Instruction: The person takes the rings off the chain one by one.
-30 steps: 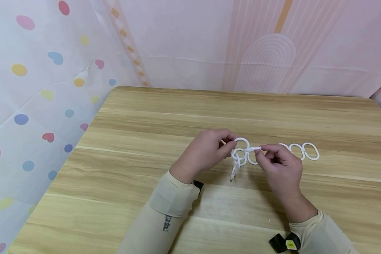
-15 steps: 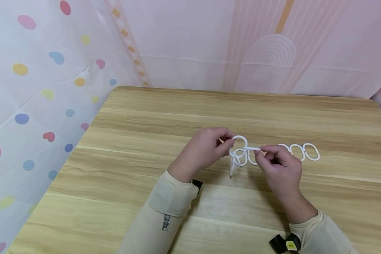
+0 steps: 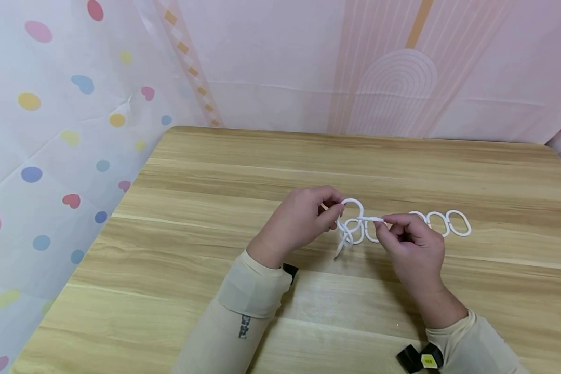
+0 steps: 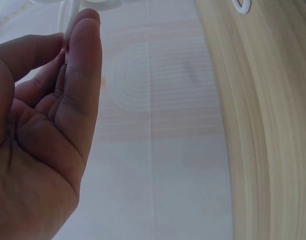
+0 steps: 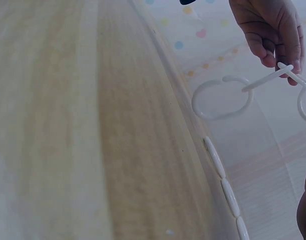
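My left hand (image 3: 299, 221) pinches a white oval plastic link (image 3: 361, 205) between thumb and fingertips, above the wooden table. Another link (image 3: 370, 218), seen edge-on, is pinched by my right hand (image 3: 416, 249) and meets the first one. Below the left fingers hangs a short run of links; its lowest link (image 3: 338, 251) tilts down. In the right wrist view the hanging link (image 5: 198, 102) has a small gap in its oval, and a second link (image 5: 265, 80) joins it to the held one. Fingertips cover part of each held link.
More white links lie in a row on the table (image 3: 243, 171), with the end link (image 3: 458, 223) to the right; my right hand hides part of the row. A patterned cloth (image 3: 280, 57) stands behind the table. A black object (image 3: 409, 358) is by the right cuff.
My left hand has shifted slightly left and up with its link. The hanging links have swung a little leftward. My right hand stays almost still, its link now turned slightly.
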The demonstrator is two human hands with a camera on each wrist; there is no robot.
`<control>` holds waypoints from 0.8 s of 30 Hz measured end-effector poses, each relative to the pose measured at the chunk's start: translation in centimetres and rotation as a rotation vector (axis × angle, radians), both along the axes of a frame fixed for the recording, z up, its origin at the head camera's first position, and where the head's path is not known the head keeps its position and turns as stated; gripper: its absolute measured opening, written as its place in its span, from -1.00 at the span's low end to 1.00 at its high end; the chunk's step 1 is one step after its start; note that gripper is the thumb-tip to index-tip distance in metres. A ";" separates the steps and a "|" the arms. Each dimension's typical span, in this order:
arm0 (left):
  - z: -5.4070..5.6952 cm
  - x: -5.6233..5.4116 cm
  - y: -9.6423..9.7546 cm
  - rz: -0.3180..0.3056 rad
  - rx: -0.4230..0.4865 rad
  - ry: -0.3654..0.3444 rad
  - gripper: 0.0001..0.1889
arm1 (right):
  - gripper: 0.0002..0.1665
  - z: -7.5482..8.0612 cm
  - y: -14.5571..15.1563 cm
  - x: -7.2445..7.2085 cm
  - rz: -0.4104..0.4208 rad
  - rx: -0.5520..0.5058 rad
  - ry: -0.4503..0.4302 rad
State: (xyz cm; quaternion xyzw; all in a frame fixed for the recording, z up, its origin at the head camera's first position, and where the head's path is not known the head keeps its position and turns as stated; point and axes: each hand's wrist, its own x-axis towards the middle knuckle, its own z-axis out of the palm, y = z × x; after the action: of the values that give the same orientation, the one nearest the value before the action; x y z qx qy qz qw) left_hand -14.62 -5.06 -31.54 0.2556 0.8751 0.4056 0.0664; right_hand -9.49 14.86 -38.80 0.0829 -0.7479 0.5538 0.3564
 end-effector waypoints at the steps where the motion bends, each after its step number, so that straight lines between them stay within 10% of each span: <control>1: 0.0 0.0 0.0 0.001 -0.001 -0.003 -0.90 | -0.82 0.0 0.0 0.0 -0.001 0.001 -0.001; 24: -0.1 -0.1 0.0 0.005 0.001 -0.045 -0.90 | -0.85 -0.2 0.1 -0.1 0.010 -0.011 0.050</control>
State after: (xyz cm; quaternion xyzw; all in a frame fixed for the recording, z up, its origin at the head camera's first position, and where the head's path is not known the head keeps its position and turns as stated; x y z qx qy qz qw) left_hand -14.72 -5.03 -31.60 0.2443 0.8738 0.4117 0.0850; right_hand -9.60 14.93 -39.02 0.0985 -0.7353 0.5575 0.3726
